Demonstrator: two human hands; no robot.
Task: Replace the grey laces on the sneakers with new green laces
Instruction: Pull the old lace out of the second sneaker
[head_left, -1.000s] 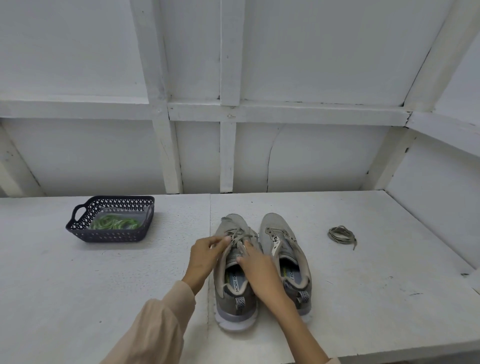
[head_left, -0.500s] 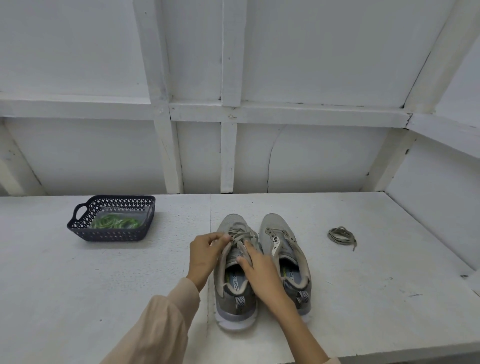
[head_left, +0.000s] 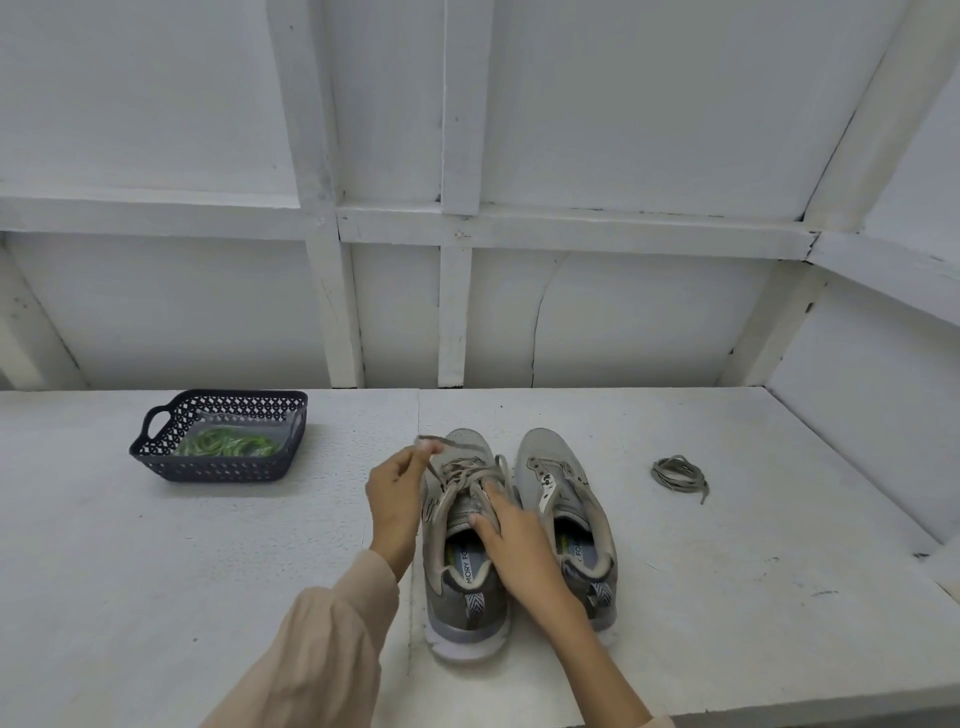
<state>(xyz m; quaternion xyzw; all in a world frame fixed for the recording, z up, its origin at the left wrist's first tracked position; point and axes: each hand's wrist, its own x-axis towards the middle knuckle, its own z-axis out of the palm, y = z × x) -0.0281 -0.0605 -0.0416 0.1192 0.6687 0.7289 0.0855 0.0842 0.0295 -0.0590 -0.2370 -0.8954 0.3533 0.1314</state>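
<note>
Hands at work on the pair, toes pointing away from us. We log the left hand (head_left: 397, 499) raised beside the outer flank of the left sneaker (head_left: 462, 577), thumb and forefinger pinching a loose end of its grey lace (head_left: 464, 469). From that pinch the lace runs right and back into the shoe, where the rest lies crossed through the eyelets. We see the right hand (head_left: 519, 535) laid flat on the same shoe, fingers straight and close together, pressing the tongue and inner eyelet row and gripping nothing, thumb near the collar opening. Just right of this hand stands the right sneaker (head_left: 566, 499), unlaced, close beside its mate. Farther right, well apart from both hands, a coiled lace (head_left: 678, 473) lies on the table (head_left: 208, 571). Well left of the pinch, slightly beyond it, a dark basket (head_left: 218, 470) holds the green laces (head_left: 223, 444), in a clear bag (head_left: 275, 434) as far as we can tell. A beige sleeve (head_left: 322, 639) covers the left forearm.
</note>
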